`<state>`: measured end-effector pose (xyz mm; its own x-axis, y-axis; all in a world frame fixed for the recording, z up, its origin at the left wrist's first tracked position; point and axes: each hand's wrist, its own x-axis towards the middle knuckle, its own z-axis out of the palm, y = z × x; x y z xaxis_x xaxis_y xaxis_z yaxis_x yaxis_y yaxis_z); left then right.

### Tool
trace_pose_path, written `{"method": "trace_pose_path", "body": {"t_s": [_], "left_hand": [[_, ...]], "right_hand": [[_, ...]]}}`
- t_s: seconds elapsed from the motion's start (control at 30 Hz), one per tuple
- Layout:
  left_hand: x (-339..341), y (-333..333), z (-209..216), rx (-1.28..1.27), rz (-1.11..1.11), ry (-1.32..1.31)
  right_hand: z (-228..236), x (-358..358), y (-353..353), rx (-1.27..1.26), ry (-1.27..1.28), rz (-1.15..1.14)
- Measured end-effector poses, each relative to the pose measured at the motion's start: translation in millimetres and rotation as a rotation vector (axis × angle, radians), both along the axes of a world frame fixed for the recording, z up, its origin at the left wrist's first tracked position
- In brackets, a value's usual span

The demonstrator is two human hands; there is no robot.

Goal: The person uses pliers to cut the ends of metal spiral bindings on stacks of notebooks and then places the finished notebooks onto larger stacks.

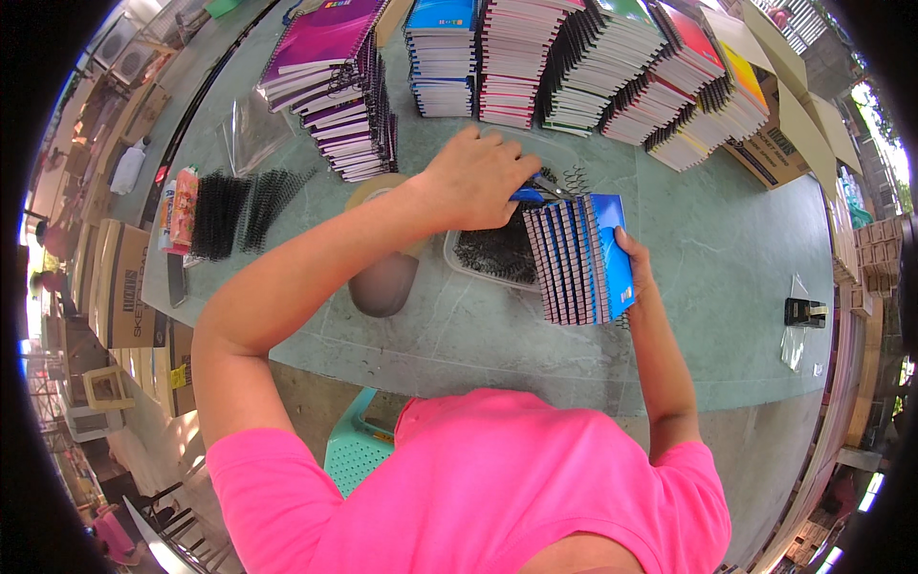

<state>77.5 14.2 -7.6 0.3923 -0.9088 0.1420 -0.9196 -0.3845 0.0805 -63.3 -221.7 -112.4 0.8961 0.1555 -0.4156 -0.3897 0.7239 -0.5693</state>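
My left hand (483,177) is closed around blue-handled pliers (528,194), whose metal jaws reach the top end of a stack of spiral notebooks (571,263). Beside the jaws, a loose curl of black wire coil (575,180) sticks up. My right hand (637,263) grips the stack from its right side, thumb on the blue cover of the outermost notebook. The stack stands on edge, coil bindings facing up. Partly hidden behind it, a clear plastic tub (488,277) holds a tangle of black coil bits.
Tall piles of spiral notebooks (521,62) line the table's far side, with an open cardboard box (770,143) at the right. Black binding coils (225,215) lie left, near a clear plastic bag (253,134). A tape dispenser (804,313) sits far right. A green stool (359,450) stands below.
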Motion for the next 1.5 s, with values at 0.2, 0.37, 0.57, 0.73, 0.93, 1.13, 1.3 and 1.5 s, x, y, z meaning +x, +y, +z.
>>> {"method": "trace_pose_path", "body": {"t_s": [0.2, 0.37, 0.57, 0.73, 0.93, 1.13, 1.3, 1.5], "left_hand": [[2, 1, -1, 0.039, 0.053, 0.114], [4, 4, -3, -0.166, -0.031, -0.089], [0, -3, -4, -0.170, -0.063, -0.115], [1, -5, -6, -0.107, -0.024, 0.092], [8, 15, -25, -0.224, 0.072, 0.355], [-3, -8, -23, -0.437, 0.149, 1.038], [1, -15, -30, -0.495, 0.022, 0.983], [-11, -24, -1, -0.531, 0.106, 0.710]], "right_hand": [[-3, -1, -2, 0.013, -0.012, -0.013], [-2, 1, -1, 0.019, -0.008, 0.011], [7, 1, 3, -0.008, 0.007, 0.029], [7, -1, 3, -0.063, 0.015, 0.020], [5, -4, -8, -0.015, -0.013, -0.099], [7, 2, -2, -0.041, -0.019, -0.101], [9, 3, 1, -0.022, -0.006, -0.049], [3, 1, -4, -0.035, 0.028, -0.012]]}}
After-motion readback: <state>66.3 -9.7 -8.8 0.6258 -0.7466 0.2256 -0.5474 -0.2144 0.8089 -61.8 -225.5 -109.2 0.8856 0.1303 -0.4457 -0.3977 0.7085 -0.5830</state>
